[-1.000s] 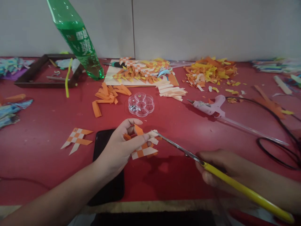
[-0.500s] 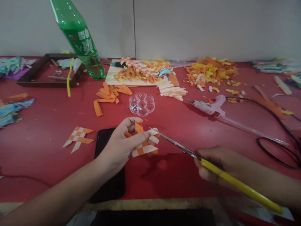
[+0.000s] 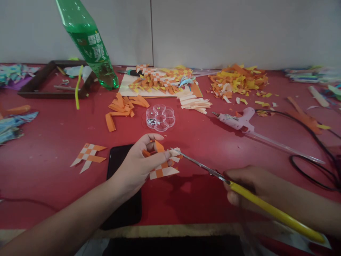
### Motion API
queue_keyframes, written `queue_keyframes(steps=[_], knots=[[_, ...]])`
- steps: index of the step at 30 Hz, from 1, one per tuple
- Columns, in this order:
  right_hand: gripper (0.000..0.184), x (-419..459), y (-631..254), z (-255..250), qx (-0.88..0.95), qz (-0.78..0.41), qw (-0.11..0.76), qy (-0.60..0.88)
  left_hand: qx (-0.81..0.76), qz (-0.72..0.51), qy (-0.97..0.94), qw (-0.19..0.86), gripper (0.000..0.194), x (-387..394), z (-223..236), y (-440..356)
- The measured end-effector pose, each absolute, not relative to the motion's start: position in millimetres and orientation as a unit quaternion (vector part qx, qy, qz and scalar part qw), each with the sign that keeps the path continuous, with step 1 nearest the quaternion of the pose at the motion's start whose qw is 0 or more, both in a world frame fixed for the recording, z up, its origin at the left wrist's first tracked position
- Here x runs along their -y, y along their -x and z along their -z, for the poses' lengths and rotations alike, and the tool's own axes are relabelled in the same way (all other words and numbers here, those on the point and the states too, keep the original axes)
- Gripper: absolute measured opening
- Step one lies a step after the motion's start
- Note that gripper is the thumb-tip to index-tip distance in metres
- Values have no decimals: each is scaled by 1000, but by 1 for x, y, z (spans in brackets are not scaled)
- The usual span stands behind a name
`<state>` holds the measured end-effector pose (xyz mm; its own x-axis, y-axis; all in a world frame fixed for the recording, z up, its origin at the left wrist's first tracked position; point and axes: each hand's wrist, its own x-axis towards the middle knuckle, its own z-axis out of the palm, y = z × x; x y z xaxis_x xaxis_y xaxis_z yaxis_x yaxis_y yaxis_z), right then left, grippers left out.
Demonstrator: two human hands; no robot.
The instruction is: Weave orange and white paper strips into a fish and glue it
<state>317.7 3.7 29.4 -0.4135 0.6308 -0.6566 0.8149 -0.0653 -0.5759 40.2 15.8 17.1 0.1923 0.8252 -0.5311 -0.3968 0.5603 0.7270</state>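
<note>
Between thumb and fingers, my left hand [image 3: 144,158] pinches a woven paper fish [image 3: 161,171] of orange and cream strips, raised above the red table. My right hand [image 3: 247,185] grips scissors [image 3: 255,199] with yellow handles. Their blade tips lie at the cream strip ends on the fish's right side, close to my left thumb. Part of the fish is hidden behind my left fingers. A second woven paper fish [image 3: 89,153] lies flat to the left, beside a black phone [image 3: 121,206] that is partly under my left forearm.
A clear flower-shaped case [image 3: 160,117] with small eyes stands beyond my hands. A pink glue gun [image 3: 237,121] with a black cord lies right. Behind are orange strips [image 3: 121,106], cream strips [image 3: 195,102], paper scraps [image 3: 239,83], a green bottle [image 3: 93,46] and a dark frame [image 3: 48,95].
The scissors and my right hand have shifted slightly right and down. The cream strip ends at the blades sit differently. My left hand keeps its hold on the fish.
</note>
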Motion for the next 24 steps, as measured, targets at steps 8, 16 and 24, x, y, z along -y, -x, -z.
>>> queue_keyframes(steps=[8, 16, 24], knots=[[53, -3, -317, -36, -666, 500, 129, -539, -490, -424, -232, 726, 38, -14, -17, -43], [58, -2, -325, -29, -656, 516, 125, -536, -482, -415, -247, 731, 38, -13, -17, -42], [29, -3, -326, -30, -596, 559, 123, -563, -482, -432, -220, 730, 39, -13, -21, -44]])
